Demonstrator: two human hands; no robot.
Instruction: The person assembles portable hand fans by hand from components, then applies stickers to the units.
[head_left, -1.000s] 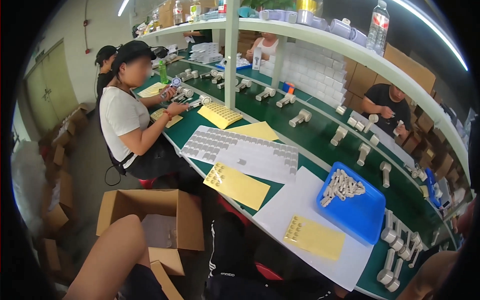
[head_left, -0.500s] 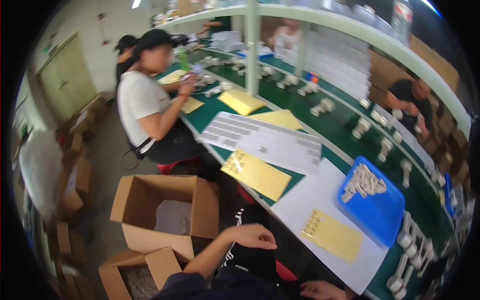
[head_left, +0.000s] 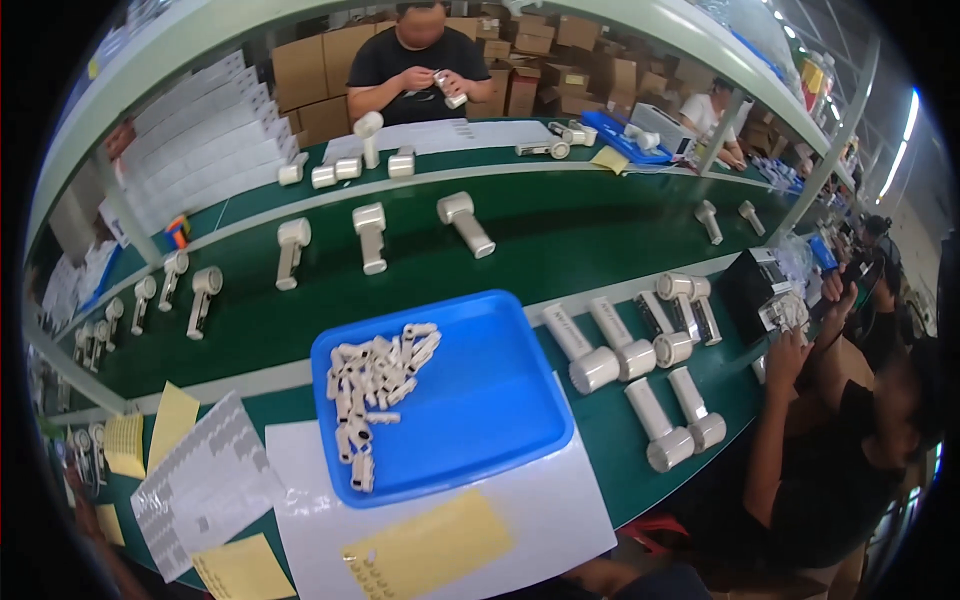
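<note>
Neither of my hands shows in the head view. Straight in front lies a blue tray [head_left: 480, 400] on a white sheet [head_left: 540, 520], with several small cream parts [head_left: 375, 385] heaped in its left half. A yellow sticker sheet [head_left: 430, 550] rests on the white sheet at the near edge. To the right of the tray, several cream handheld devices [head_left: 625, 350] lie on the green bench [head_left: 560, 230].
More cream devices [head_left: 370, 235] lie spaced along the green belt. Grey and yellow label sheets [head_left: 200, 485] sit at the near left. A person in a dark top [head_left: 830, 470] works at a black box [head_left: 750, 285] on the right. Across the bench another person [head_left: 415, 65] handles a device.
The view has swung right, from the seated person and cartons on the left to the bench in front. My hand, seen low in the picture half a second ago, is out of view.
</note>
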